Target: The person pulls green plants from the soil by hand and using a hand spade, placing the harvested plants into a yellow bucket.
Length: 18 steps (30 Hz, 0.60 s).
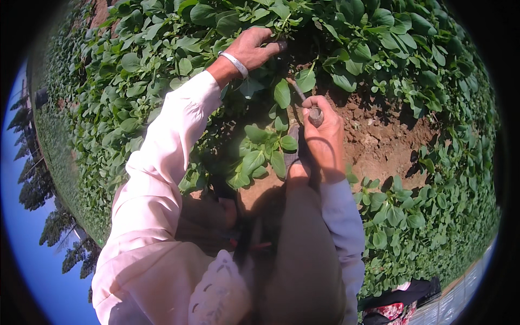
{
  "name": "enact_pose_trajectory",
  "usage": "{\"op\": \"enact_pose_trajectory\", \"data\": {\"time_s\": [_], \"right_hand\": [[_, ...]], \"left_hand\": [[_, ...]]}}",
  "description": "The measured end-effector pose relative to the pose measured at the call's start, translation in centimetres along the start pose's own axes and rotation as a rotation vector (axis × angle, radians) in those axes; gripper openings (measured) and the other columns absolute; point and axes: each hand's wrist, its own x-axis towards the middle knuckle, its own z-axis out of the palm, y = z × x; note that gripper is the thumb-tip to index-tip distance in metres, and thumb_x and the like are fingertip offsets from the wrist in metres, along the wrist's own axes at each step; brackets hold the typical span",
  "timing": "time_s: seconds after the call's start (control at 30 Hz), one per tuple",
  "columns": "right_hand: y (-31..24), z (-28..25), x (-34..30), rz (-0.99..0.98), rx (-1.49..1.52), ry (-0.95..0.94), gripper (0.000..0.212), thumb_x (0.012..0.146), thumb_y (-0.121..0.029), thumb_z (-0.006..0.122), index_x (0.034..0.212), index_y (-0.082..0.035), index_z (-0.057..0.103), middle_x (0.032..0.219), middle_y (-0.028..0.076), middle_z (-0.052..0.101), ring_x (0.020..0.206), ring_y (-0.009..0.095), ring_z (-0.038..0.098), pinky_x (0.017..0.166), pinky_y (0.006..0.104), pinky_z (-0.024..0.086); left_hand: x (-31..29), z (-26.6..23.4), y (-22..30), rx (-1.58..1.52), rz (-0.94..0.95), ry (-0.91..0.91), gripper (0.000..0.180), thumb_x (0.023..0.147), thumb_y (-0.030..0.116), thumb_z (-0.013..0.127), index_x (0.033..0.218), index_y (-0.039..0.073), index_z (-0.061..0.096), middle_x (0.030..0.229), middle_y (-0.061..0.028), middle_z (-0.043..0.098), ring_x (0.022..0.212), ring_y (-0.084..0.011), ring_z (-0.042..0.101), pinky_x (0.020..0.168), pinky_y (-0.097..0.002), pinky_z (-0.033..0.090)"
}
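Note:
My left hand point(253, 50), a pale band around its wrist, reaches into the leafy plants at the top middle. Its fingers are closed beside a small-leaved green plant point(283, 23); leaves and shadow hide what they hold. Lower and to the right, my right hand point(326, 135) is wrapped round a hand tool point(298, 91) with a round-ended handle and a thin shaft. The shaft points up and left toward the soil below my left hand, and the tool's working end cannot be made out. Broad green leaves point(282, 93) hang between the two hands.
Bare brown soil point(379, 132) lies right of my right hand. A low leafy plant point(260, 151) grows close to my shoe point(293, 146). Dense green crop point(130, 65) spreads on both sides. Dark and red-patterned cloth point(398, 303) lies at the lower right beside pale sheeting point(449, 303).

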Motion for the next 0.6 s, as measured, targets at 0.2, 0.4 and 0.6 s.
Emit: {"op": "enact_pose_trajectory", "data": {"time_s": [0.2,0.4,0.6], "right_hand": [[1.0,0.5,0.4,-0.016,-0.019,0.116,0.014,0.082,-0.006,0.063,0.096,-0.010,0.060,0.069,0.015,0.063,0.064,0.031,0.064,0.060,0.0381,0.049],[0.9,1.7,2.5,-0.020,-0.118,0.129,0.019,0.077,-0.007,0.064,0.095,-0.010,0.060,0.073,0.018,0.065,0.071,0.040,0.065,0.063,0.0433,0.050],[0.3,1.7,6.1,-0.006,-0.105,0.153,0.014,0.080,-0.013,0.067,0.093,-0.010,0.064,0.078,0.013,0.069,0.074,0.034,0.067,0.066,0.0414,0.051]], "left_hand": [[-3.8,4.0,1.2,0.392,0.128,-0.066,0.022,0.093,0.020,0.054,0.112,0.010,0.057,0.100,-0.0123,0.060,0.095,-0.0364,0.061,0.067,-0.0502,0.053],[2.0,3.7,0.5,0.657,0.008,-0.145,0.023,0.082,0.005,0.058,0.105,0.005,0.063,0.098,-0.0207,0.065,0.093,-0.0402,0.065,0.072,-0.0497,0.056],[4.4,4.4,1.4,0.838,-0.050,-0.199,0.025,0.084,0.007,0.056,0.108,0.005,0.064,0.106,-0.0198,0.066,0.097,-0.0384,0.066,0.075,-0.0450,0.058]]}}
